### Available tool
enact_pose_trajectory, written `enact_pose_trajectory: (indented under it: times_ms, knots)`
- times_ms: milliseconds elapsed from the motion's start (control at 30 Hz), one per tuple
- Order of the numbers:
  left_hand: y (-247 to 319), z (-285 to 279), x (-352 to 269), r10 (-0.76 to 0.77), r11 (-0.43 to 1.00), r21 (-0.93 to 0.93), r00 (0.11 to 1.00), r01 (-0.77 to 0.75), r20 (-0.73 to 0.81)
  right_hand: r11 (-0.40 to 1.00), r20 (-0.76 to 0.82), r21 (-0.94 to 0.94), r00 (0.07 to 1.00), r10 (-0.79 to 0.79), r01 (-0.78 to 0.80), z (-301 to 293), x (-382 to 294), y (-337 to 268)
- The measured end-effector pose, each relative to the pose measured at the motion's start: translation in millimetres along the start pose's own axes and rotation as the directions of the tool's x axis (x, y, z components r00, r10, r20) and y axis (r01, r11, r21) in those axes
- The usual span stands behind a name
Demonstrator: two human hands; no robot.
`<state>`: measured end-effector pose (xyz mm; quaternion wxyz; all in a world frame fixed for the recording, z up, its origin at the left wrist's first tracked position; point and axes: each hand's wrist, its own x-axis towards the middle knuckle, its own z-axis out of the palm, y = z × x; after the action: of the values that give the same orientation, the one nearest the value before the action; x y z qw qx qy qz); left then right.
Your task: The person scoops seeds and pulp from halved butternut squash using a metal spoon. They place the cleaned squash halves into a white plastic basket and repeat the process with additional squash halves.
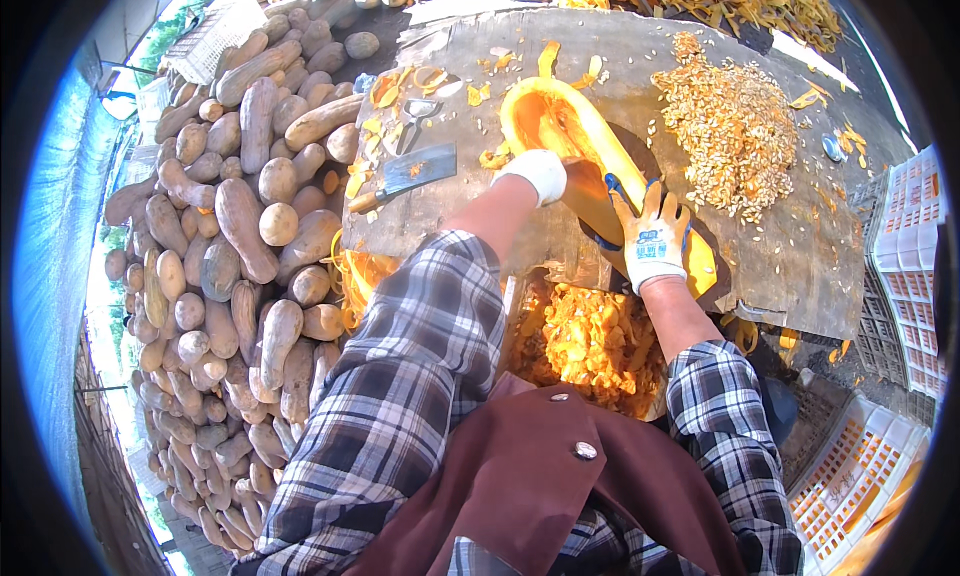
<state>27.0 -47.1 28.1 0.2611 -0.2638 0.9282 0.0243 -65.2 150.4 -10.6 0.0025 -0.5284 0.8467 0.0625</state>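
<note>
A long peeled pumpkin half (611, 144), its hollow cavity facing up at the far end, lies slantwise on the worn wooden board (480, 234). My gloved right hand (656, 234) grips its near part, fingers spread over the side. At the cavity's near left rim is my left hand (534, 177) in a white-cuffed glove; its fingers are hidden or blurred, so what it holds cannot be told. To the left lie a cleaver (416, 172) with a wooden handle and a metal scraper-like tool (414, 118). Wet orange pulp with seeds (592, 336) fills a container below the board's near edge.
A heap of pumpkin seeds (731, 125) covers the board's right part. Unpeeled long pumpkins (244, 223) are piled at the left. Plastic crates (911, 268) stand at the right, another (859, 456) lower down. Orange peel strips (742, 5) lie beyond the board.
</note>
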Motion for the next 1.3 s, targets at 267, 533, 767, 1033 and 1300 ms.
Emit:
enact_pose_trajectory:
  times_ms: [267, 533, 767, 1033, 1300]
  knots:
    - [-27.2, 12.1, 25.2, -0.602, 0.367, -0.916, 0.791, 0.160, -0.103, 0.986, 0.082, 0.169, 0.996, -0.025, 0.011, -30.2, 0.0, 12.0]
    - [-26.8, 16.5, 85.1, -0.207, 0.978, -0.043, 0.932, 0.204, -0.298, 0.998, 0.030, 0.052, 0.998, -0.046, 0.045, -10.0, 9.1, 13.2]
    - [13.3, -9.5, 26.8, -0.064, 0.961, -0.276, 0.991, 0.029, -0.117, 0.999, 0.087, 0.016, 0.995, -0.053, 0.052, -11.3, 8.6, 10.6]
    - [-40.2, -31.1, 15.0, -0.243, 0.936, -0.316, 0.936, 0.157, -0.253, 0.997, -0.019, -0.025, 0.997, -0.076, 0.075, 4.7, 0.9, 3.7]
    - [-1.9, -2.7, 30.9, -0.139, 0.984, -0.132, 0.979, 0.120, -0.148, 0.987, -0.054, -0.149, 0.996, -0.072, 0.063, 31.3, 5.4, -0.8]
